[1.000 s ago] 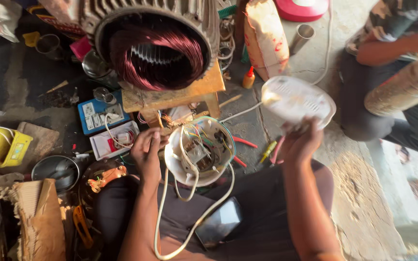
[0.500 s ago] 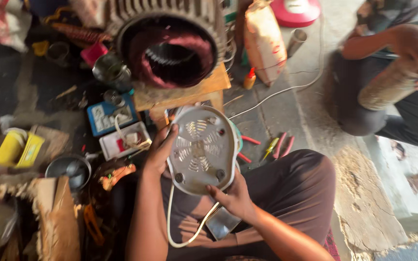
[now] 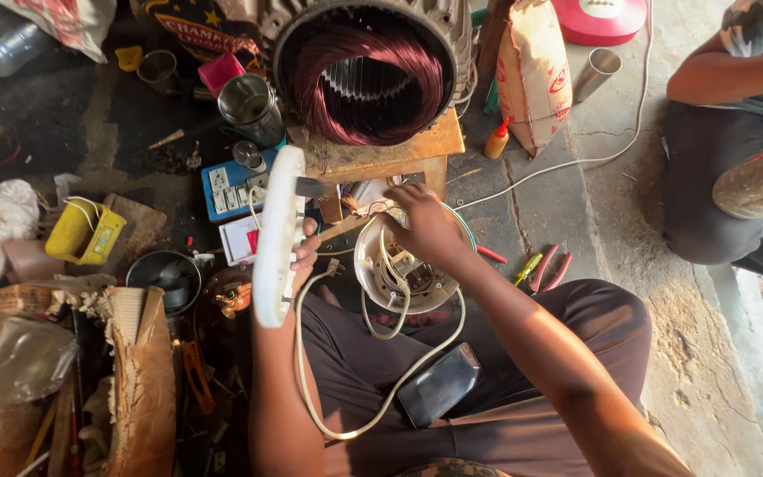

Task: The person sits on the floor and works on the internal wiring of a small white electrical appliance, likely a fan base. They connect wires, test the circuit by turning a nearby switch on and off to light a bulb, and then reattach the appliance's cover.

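**Open appliance on the lap: loose cover, exposed wiring, crowded floor**

I find the left hand [image 3: 304, 256] closed on a round white cover [image 3: 277, 237], held on edge at about 9 o'clock from the open white housing [image 3: 410, 269]. Only the fingertips and thumb seem to pinch the rim, so I judge the cover could slip and fall toward the small black pot [image 3: 165, 278] and the clutter beside the knee.

The right hand [image 3: 426, 225] lies curled over the far rim of the housing, fingers bent down toward the wiring; I cannot tell whether it pinches a wire. The housing rests on the lap, just in front of the wooden stool [image 3: 381, 150], with nothing firm under it. A hard pull could tip it or tear a wire loose.

The white cord [image 3: 346, 389] loops from the housing across the thigh and could snag an arm. A phone [image 3: 439, 384] lies on the trousers at 6 o'clock and may slide off. Pliers [image 3: 547, 267] lie on the floor at 3 o'clock, near the knee.
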